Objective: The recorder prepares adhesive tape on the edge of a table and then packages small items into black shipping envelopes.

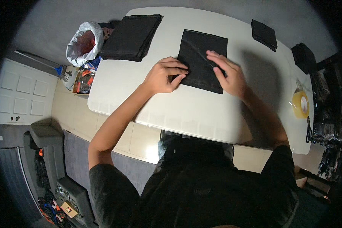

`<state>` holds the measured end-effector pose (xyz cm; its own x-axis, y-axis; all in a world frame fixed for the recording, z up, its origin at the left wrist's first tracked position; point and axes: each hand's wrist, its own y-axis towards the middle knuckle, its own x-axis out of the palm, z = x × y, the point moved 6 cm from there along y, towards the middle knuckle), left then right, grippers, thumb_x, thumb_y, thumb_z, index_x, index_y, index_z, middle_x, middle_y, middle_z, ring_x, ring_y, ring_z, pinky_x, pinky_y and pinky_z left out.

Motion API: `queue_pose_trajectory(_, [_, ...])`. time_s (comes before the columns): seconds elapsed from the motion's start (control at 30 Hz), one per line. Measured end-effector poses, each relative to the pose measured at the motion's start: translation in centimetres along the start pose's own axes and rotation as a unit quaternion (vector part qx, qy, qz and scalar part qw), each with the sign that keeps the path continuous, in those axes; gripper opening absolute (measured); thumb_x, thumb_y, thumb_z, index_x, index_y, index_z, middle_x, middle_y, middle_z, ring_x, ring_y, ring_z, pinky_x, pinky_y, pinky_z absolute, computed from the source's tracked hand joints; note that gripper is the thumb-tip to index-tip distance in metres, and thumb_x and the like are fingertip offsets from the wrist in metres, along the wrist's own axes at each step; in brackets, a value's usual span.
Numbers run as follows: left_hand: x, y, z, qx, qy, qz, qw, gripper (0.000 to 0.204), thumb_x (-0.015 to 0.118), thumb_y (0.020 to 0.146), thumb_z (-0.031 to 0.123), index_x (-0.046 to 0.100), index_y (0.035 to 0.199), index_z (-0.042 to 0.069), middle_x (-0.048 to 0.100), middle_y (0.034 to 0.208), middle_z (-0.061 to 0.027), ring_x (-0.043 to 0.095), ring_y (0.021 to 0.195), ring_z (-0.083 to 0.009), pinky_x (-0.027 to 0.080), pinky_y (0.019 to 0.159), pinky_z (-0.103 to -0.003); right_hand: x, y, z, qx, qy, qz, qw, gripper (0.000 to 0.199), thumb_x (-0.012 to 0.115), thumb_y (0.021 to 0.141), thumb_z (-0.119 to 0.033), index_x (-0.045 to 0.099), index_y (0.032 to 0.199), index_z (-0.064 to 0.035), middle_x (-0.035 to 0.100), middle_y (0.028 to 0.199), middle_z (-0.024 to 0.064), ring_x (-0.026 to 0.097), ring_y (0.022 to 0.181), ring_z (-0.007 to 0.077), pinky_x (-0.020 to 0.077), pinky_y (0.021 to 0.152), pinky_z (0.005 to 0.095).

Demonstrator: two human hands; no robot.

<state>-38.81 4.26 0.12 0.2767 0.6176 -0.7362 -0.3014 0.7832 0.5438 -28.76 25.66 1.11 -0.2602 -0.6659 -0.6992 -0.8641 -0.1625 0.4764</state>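
A flat, rectangular black sheet (200, 49), which looks like folded cloth or a bag, lies on the white table in front of me. A slanting crease runs across its upper part. At its left edge my left hand (165, 76) is closed, thumb and fingertips pinching the edge. Over its right side lies my right hand (230, 75), fingers stretched out and the thumb apart, the fingertips on or just above the surface. The palm of the right hand hides part of the sheet's right edge.
A stack of larger black sheets (135, 36) lies at the table's far left, a smaller black pile (264, 34) at the far right. A roll of yellowish tape (301, 104) stands near the right edge. A white bag (97, 34) and a box of packets (83, 81) are beyond the left edge.
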Motion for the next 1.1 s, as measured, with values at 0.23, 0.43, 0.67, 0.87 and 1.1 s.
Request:
queue_pose_trajectory(0.23, [0.2, 0.3, -0.8, -0.073, 0.050, -0.006, 0.996, 0.017, 0.081, 0.082, 0.008, 0.084, 0.098, 0.006, 0.079, 0.114, -0.0069, 0.069, 0.109, -0.0301, 0.057, 0.098, -0.039, 1.5, -1.1, 3.9, 0.122, -0.364, -0.065, 0.921, 0.067, 0.049, 0.108, -0.052, 0.059, 0.145, 0.0023, 0.035, 0.167, 0.0242, 0.028, 0.157, 0.0426, 0.0212, 0.126, 0.0638])
queue_pose_trajectory(0.43, [0.2, 0.5, -0.8, -0.059, 0.052, 0.012, 0.997, 0.016, 0.079, 0.080, 0.010, 0.084, 0.095, 0.008, 0.080, 0.110, -0.0070, 0.071, 0.106, -0.0287, 0.058, 0.098, -0.038, 2.3, -0.7, -1.1, -0.008, -0.198, -0.197, 0.960, 0.060, 0.054, 0.107, -0.049, 0.056, 0.152, -0.0086, 0.031, 0.170, 0.0200, 0.024, 0.159, 0.0414, 0.0175, 0.129, 0.0613])
queue_pose_trajectory(0.67, [-0.1, 0.5, -0.8, -0.077, 0.046, 0.010, 0.996, 0.023, 0.078, 0.079, 0.004, 0.083, 0.102, 0.005, 0.079, 0.110, -0.0108, 0.072, 0.106, -0.0320, 0.057, 0.101, -0.040, -0.4, 0.6, 0.9, -0.041, 0.060, -0.036, 0.997, 0.046, 0.060, 0.104, -0.013, 0.056, 0.150, -0.0061, 0.050, 0.160, 0.0179, 0.041, 0.153, 0.0327, 0.0357, 0.125, 0.0484])
queue_pose_trajectory(0.87, [0.0, 0.5, -0.7, -0.095, 0.049, -0.020, 0.994, 0.027, 0.076, 0.079, 0.001, 0.083, 0.104, 0.007, 0.076, 0.122, -0.0112, 0.067, 0.115, -0.0306, 0.055, 0.103, -0.040, 0.0, 0.7, 5.5, 0.144, -0.101, -0.007, 0.984, 0.054, 0.065, 0.103, -0.020, 0.049, 0.154, -0.0085, 0.056, 0.152, 0.0215, 0.053, 0.142, 0.0395, 0.0445, 0.119, 0.0465])
queue_pose_trajectory(1.1, [0.2, 7.2, -1.5, -0.084, -0.006, 0.018, 0.996, 0.040, 0.065, 0.098, 0.011, 0.069, 0.138, 0.010, 0.066, 0.143, -0.0145, 0.058, 0.135, -0.0347, 0.044, 0.116, -0.046, -0.1, 0.9, 5.1, 0.128, -0.090, 0.000, 0.988, 0.083, 0.084, 0.088, -0.041, 0.047, 0.156, -0.0116, 0.061, 0.141, 0.0302, 0.063, 0.126, 0.0470, 0.0522, 0.106, 0.0490])
